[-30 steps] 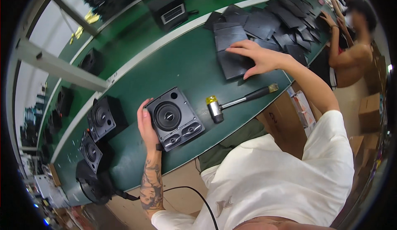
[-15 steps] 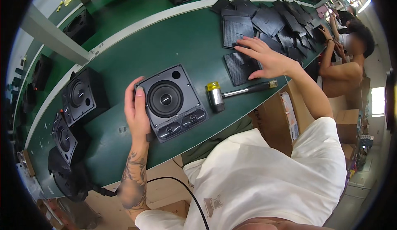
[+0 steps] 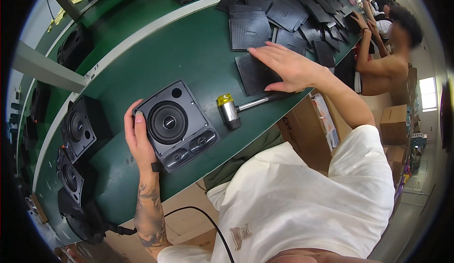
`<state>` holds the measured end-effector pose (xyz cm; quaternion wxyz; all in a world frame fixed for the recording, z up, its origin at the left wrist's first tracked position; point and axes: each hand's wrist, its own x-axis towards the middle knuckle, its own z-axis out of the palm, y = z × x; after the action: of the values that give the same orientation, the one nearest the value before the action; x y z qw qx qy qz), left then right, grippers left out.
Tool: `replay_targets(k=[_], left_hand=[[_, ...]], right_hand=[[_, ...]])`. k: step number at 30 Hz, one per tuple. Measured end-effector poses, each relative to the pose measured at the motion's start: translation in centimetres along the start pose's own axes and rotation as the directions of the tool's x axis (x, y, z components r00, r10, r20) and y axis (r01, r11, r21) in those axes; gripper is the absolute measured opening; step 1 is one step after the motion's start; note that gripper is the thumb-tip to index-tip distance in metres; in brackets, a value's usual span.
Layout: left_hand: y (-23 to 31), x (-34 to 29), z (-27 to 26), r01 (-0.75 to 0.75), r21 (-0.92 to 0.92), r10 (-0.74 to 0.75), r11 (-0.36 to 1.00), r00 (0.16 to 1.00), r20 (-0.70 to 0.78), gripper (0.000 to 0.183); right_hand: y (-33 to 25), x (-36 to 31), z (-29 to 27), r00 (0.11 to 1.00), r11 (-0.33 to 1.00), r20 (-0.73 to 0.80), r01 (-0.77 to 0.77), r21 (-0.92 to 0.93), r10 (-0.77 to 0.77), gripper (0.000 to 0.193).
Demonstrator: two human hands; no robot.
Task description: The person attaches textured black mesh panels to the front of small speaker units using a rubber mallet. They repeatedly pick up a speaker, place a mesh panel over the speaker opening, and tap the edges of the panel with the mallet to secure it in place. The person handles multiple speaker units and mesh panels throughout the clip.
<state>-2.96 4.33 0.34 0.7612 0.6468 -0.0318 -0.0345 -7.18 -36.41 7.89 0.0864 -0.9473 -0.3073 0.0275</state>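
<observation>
A black speaker box (image 3: 195, 116) lies face up on the green bench, showing one large round cone, a small port hole and two oval drivers along its near edge. My left hand (image 3: 138, 133) grips its left side, thumb over the rim. My right hand (image 3: 288, 69) is stretched out flat, fingers extended, over a black textured panel (image 3: 250, 74); whether the palm touches it I cannot tell. Between speaker and panel lies a mallet (image 3: 230, 111) with a yellow-capped metal head, its handle passing partly under my right hand.
Many loose black panels (image 3: 288, 12) are piled at the back right. More speaker boxes (image 3: 80, 128) stand at the left, near a black round object with a cable (image 3: 82, 220). A co-worker (image 3: 395, 50) sits at the far right, above cardboard boxes (image 3: 395, 123).
The whole view has shifted, so bench things appear further left. My right hand looks lower over the textured panel and covers more of it. My left hand keeps its hold on the speaker box.
</observation>
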Motion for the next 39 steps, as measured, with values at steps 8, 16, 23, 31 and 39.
replay_targets(k=[8,16,23,31,39], left_hand=[[-0.5,0.2,-0.2,-0.073,0.037,0.073,0.997,0.997,0.011,0.043],[0.1,-0.7,-0.1,-0.112,-0.136,0.118,0.984,0.992,0.041,0.052],[-0.4,-0.7,0.2,-0.095,-0.168,0.106,0.981,0.993,0.056,0.05],[-0.3,-0.8,0.6,-0.104,-0.153,0.113,0.983,0.992,0.049,0.047],[-0.1,-1.1,0.9,-0.074,-0.267,0.092,0.961,0.994,0.055,0.049]], right_hand=[[-3.7,3.9,-2.2,0.976,0.941,-0.214,0.108,0.322,-0.039,0.103],[-12.0,14.2,-1.3,0.904,0.913,-0.125,0.406,-0.038,-0.408,0.065],[-12.7,15.5,-1.9,0.891,0.889,-0.037,0.447,-0.101,-0.453,0.058],[-13.3,16.1,-1.7,0.897,0.894,-0.003,0.44,-0.084,-0.442,0.063],[-13.3,16.4,-1.8,0.907,0.904,0.027,0.422,-0.064,-0.421,0.062]])
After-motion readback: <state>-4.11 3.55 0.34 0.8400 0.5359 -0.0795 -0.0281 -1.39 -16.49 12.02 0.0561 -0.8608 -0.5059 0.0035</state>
